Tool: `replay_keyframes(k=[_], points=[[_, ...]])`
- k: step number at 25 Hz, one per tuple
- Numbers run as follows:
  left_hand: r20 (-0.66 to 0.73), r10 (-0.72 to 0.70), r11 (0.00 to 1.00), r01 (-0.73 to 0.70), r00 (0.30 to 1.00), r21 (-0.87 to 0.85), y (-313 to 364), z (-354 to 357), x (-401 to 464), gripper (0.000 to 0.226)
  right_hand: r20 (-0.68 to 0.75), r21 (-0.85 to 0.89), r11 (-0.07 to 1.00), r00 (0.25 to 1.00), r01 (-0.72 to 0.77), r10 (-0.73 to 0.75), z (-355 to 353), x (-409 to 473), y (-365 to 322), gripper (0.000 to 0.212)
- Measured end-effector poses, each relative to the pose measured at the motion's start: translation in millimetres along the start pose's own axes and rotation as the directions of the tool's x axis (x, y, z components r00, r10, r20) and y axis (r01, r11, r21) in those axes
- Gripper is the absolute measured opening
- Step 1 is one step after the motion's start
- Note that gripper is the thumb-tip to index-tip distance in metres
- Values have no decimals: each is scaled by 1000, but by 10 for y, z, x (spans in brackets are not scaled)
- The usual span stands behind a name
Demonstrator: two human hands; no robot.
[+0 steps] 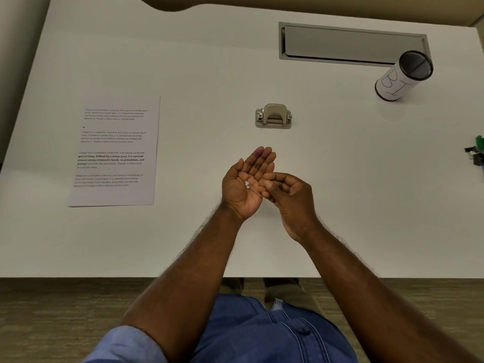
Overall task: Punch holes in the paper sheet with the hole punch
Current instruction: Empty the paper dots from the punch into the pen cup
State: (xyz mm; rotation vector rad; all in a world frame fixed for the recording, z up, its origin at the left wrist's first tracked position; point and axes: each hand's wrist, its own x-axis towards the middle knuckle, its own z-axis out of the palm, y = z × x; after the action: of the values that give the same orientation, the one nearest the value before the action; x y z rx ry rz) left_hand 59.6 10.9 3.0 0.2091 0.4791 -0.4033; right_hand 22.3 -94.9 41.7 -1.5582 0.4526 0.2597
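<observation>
Head view is showing the left hand (245,183) lying palm-up and spread, cradling a few small white paper discs (247,184). The right hand (288,195) is curling beside it, its grip loosely pinched at the palm's edge; I cannot tell whether it is pinching a disc. The paper sheet (115,153) is lying flat, well to the left on the table (340,179), and the hole punch (273,117) is sitting apart from both hands. Tilting the open palm or brushing carelessly risks scattering the discs across the table.
</observation>
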Motion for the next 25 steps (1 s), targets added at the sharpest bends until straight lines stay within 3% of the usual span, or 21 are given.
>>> replay_keyframes(k=[3, 6, 8, 11, 13, 17, 21, 25], points=[[8, -2, 1000, 2, 1000, -5, 26, 13, 1, 48, 47, -60, 995, 996, 80, -78, 17, -40, -37, 17], [-20, 45, 999, -46, 999, -13, 168, -19, -7, 47, -157, -65, 990, 979, 122, -131, -135, 71, 29, 22], [-26, 78, 997, -78, 997, -22, 338, -79, -36, 43, -274, -239, 967, 949, 91, -157, -357, 230, 220, 22], [-34, 125, 992, -125, 992, -11, 594, -200, -122, 38, -185, -527, 847, 963, 69, -194, -602, 403, 528, 20], [-63, 143, 990, -143, 988, 5, 699, -270, -186, 38, -97, -599, 796, 978, 89, -183, -641, 467, 653, 26], [-123, 153, 988, -150, 980, 37, 761, -344, -293, 36, 5, -624, 766, 980, 157, -197, -566, 550, 708, 34], [-150, 154, 987, -146, 977, 62, 751, -344, -359, 35, -78, -574, 806, 970, 144, -229, -392, 512, 765, 25], [-153, 152, 987, -143, 976, 70, 751, -331, -374, 35, -106, -642, 751, 952, 155, -287, -322, 495, 830, 13]])
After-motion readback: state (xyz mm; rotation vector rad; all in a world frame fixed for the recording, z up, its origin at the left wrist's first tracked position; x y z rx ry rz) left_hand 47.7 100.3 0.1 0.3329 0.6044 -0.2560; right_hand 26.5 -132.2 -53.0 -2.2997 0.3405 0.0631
